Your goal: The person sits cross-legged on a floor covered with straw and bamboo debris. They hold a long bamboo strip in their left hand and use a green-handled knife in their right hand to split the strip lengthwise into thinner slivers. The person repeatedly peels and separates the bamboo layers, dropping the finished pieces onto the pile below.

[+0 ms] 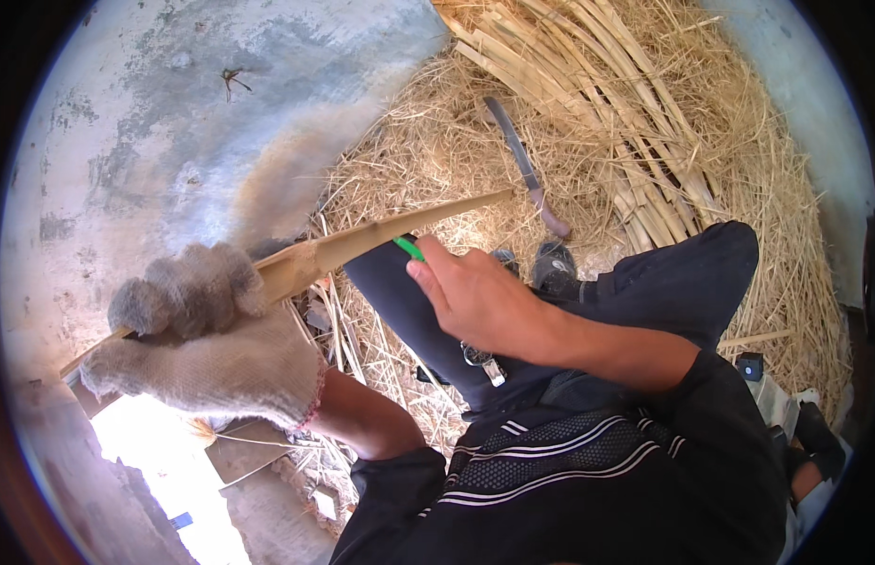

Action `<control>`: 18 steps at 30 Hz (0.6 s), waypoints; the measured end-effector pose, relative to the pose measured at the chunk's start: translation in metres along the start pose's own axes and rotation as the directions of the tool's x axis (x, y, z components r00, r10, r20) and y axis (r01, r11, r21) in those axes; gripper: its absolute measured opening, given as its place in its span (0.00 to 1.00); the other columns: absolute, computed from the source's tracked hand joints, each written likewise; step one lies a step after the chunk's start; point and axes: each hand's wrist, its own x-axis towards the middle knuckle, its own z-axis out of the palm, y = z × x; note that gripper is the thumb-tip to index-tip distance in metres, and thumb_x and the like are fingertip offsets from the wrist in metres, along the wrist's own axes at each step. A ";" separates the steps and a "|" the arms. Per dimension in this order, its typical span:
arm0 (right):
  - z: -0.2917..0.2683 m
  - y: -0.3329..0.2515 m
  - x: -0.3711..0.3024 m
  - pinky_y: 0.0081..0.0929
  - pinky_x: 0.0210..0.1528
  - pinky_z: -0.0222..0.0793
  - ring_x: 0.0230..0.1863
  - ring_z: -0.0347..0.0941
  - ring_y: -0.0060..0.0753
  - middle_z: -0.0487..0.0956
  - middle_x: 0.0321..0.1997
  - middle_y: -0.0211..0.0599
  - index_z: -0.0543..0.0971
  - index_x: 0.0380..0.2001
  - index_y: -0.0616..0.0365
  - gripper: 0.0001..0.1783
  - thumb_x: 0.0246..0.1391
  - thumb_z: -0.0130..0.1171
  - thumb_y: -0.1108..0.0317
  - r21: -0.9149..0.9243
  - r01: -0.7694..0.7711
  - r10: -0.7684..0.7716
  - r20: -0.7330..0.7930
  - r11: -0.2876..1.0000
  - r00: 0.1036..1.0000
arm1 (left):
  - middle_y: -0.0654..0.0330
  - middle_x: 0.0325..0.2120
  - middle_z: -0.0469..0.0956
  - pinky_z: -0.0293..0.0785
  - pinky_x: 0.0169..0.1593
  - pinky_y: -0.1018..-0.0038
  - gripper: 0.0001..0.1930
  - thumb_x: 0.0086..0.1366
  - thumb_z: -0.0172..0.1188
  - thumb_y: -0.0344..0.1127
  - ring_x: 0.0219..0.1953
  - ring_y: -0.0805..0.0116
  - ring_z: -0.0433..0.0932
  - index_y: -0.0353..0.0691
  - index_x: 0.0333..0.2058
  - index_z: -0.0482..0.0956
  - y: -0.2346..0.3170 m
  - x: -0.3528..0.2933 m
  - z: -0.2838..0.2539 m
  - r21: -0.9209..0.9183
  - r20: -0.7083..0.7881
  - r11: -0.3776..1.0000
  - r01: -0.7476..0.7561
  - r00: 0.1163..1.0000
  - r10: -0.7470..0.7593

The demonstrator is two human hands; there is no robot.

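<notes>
My left hand (197,334) wears a knitted work glove and is closed around a long flat bamboo strip (381,235) that slants up to the right. My bare right hand (480,301) grips a small tool with a green handle (408,248), pressed against the underside of the strip near its middle. The tool's blade is hidden behind the strip. My dark-trousered legs lie under both hands.
A long knife (524,168) lies on straw shavings (428,151) ahead. A pile of split bamboo strips (597,104) sits at the upper right. Grey concrete floor (174,113) spreads to the left. A small dark object (750,365) lies at right.
</notes>
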 end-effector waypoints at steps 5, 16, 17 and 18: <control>0.007 -0.002 -0.003 0.50 0.19 0.64 0.17 0.71 0.63 0.71 0.13 0.56 0.65 0.41 0.66 0.14 0.64 0.45 0.63 -0.068 0.088 -0.093 -0.086 0.994 0.992 | 0.73 0.08 0.49 0.48 0.10 0.80 0.33 0.61 0.39 0.74 0.09 0.81 0.47 0.53 0.12 0.53 -0.001 -0.008 0.008 0.092 -0.068 0.995 -0.041 0.997 0.048; 0.007 0.047 0.004 0.54 0.24 0.67 0.20 0.72 0.65 0.72 0.14 0.58 0.68 0.41 0.62 0.15 0.64 0.45 0.60 -0.241 -0.048 0.030 -0.079 0.969 0.996 | 0.71 0.08 0.48 0.46 0.11 0.81 0.33 0.67 0.32 0.69 0.09 0.78 0.44 0.51 0.13 0.55 0.001 -0.007 -0.004 -0.006 -0.030 1.000 0.003 1.000 -0.003; 0.003 0.054 0.011 0.54 0.24 0.67 0.20 0.72 0.64 0.72 0.14 0.58 0.68 0.42 0.62 0.15 0.64 0.45 0.59 -0.296 -0.093 0.067 -0.099 0.951 0.993 | 0.71 0.08 0.48 0.46 0.11 0.81 0.33 0.67 0.32 0.69 0.10 0.78 0.44 0.50 0.13 0.55 0.000 -0.007 -0.004 -0.035 -0.007 0.999 0.007 1.000 -0.007; 0.004 0.055 0.010 0.54 0.23 0.68 0.20 0.72 0.64 0.72 0.13 0.58 0.68 0.42 0.62 0.16 0.64 0.45 0.59 -0.275 -0.080 0.054 -0.103 0.958 0.993 | 0.71 0.08 0.48 0.46 0.11 0.81 0.33 0.67 0.32 0.69 0.10 0.78 0.44 0.50 0.13 0.55 0.000 -0.007 -0.004 -0.064 0.016 0.998 0.011 1.000 -0.010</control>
